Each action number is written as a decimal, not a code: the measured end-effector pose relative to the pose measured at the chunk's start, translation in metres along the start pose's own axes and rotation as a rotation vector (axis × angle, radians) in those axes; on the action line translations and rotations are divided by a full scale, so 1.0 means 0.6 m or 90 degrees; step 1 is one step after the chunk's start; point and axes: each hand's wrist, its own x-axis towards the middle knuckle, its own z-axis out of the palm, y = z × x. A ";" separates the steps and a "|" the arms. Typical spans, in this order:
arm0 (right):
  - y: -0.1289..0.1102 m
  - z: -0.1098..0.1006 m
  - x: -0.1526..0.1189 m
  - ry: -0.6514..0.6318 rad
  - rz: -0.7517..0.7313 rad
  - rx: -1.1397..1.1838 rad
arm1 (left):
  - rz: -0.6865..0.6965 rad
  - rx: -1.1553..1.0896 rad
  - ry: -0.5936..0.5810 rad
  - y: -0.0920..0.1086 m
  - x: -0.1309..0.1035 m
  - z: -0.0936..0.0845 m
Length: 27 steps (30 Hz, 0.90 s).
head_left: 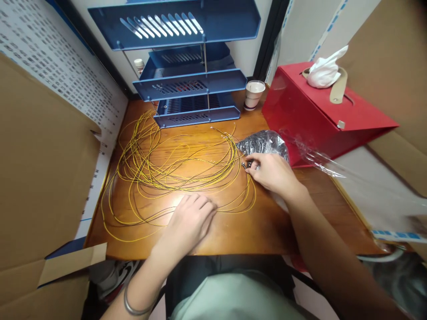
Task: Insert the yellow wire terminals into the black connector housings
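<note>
A loose bundle of thin yellow and dark wires (187,180) lies in loops across the wooden table. My left hand (195,218) rests low at the front of the loops, its fingers curled closed around a few of the strands. A wire comes out by its thumb side. At the right end of the bundle, my right hand (271,173) pinches small dark pieces (248,164) with shiny ends between thumb and fingers. Their exact kind is too small to make out. Just behind that hand lies a clear plastic bag (263,142) filled with many small dark items.
A blue tiered file tray (196,115) stands at the back, with a paper cup (254,94) beside it. To the right sits a red tissue box (300,102). Cardboard (43,155) walls the left side. The table (233,240) ends close to my body.
</note>
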 end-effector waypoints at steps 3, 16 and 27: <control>0.001 0.006 0.002 0.012 0.001 -0.013 | 0.039 0.003 -0.060 0.011 0.017 -0.001; -0.004 0.006 0.005 0.016 -0.013 -0.018 | -0.014 0.032 -0.088 -0.070 0.167 -0.058; -0.029 0.022 0.007 0.120 -0.058 0.176 | 0.053 0.144 0.016 -0.078 0.178 0.009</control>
